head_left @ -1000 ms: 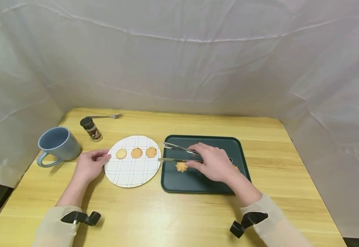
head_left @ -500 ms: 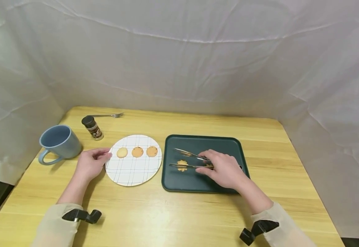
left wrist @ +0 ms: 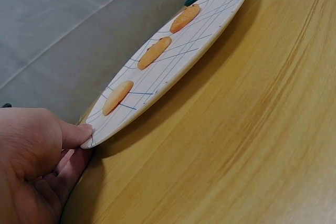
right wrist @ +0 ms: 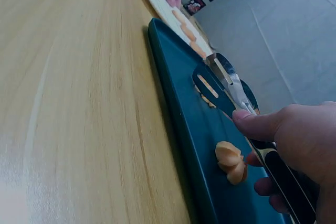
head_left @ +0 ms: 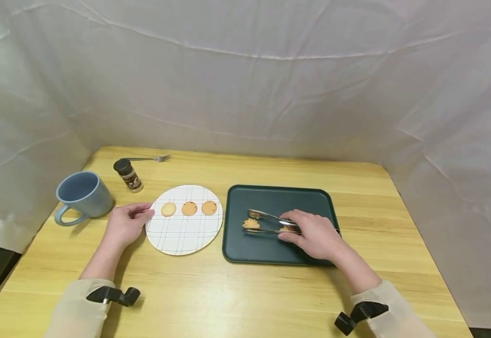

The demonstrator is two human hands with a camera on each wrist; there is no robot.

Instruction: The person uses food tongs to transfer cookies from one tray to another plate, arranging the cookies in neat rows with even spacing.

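Note:
My left hand (head_left: 125,225) pinches the left rim of a round white plate (head_left: 182,237) with blue lines; in the left wrist view the thumb (left wrist: 79,134) lies on top. Three flat round cookies (head_left: 189,209) sit on it in a row. My right hand (head_left: 313,234) holds metal tongs (head_left: 271,216) over a dark green tray (head_left: 245,251). The tongs' arms stand apart, their tips on either side of a flower-shaped cookie (head_left: 251,223); whether they touch it I cannot tell. Another ridged cookie (right wrist: 231,162) lies on the tray below the right hand.
A blue mug (head_left: 84,195) stands left of the left hand. Behind the plate are a black-capped spice jar (head_left: 129,176) and a fork (head_left: 148,158). Pale cloth (head_left: 245,94) hangs around the back and sides of the wooden table (head_left: 211,300).
My right hand has drawn the tongs rightward and lowered them, from near the plate's edge to around the flower-shaped cookie. The left hand stays at the plate's rim.

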